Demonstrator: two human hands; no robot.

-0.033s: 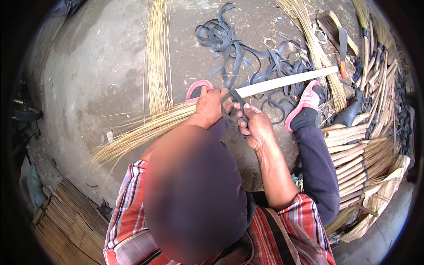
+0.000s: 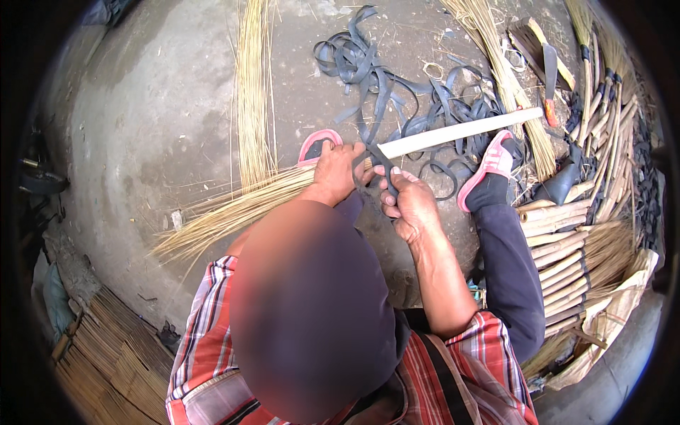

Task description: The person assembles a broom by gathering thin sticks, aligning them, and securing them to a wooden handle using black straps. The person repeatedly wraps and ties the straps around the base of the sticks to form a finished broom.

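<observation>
My left hand (image 2: 336, 172) is closed round a broom's straw bundle (image 2: 244, 205), at the place where it meets a pale wooden handle (image 2: 460, 132). The straw fans out to the lower left, and the handle slants up to the right. A black rubber strip (image 2: 386, 164) wraps round this joint. The strip's end is pinched between the thumb and fingers of my right hand (image 2: 413, 202), just right of the joint. My left fingers hide part of the wrapping. Beyond my hands lies a tangle of more black rubber strips (image 2: 379, 78).
Loose straw bundles lie on the floor at the far left (image 2: 253, 85) and far right (image 2: 496, 64). A knife with an orange handle (image 2: 550, 111) leans on a wood block (image 2: 535, 42). Brooms with wooden handles (image 2: 559, 265) are stacked at the right, near my pink-sandalled foot (image 2: 489, 166).
The straw tips have shifted very slightly upward and to the right. My hands hold nearly the same places.
</observation>
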